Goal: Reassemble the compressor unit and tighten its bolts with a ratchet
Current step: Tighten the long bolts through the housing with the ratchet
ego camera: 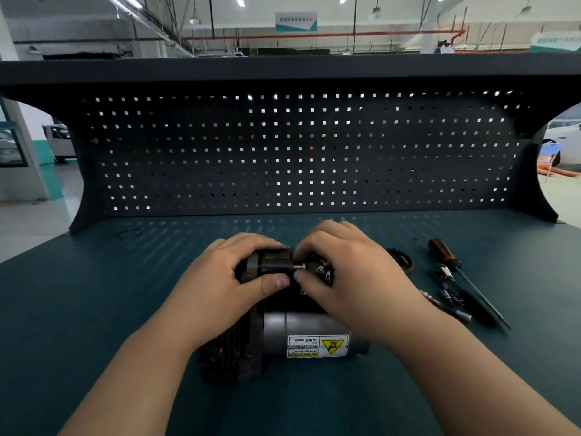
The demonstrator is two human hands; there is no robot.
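compressor [301, 338] sits on the bench [94, 309], left hand [226, 272] gripping its dark top housing [273, 262], right hand [352, 272] pinching a small silver bolt [300, 268] at the seam, I'd start it by fingers so threads catch straight before grabbing any tool

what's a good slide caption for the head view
Left hand grips the compressor unit while the right hand pinches a small silver bolt; a screwdriver lies at right.

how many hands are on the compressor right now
2. The left hand grips the dark upper part of the compressor; the right hand, beside it, pinches a small silver bolt there.
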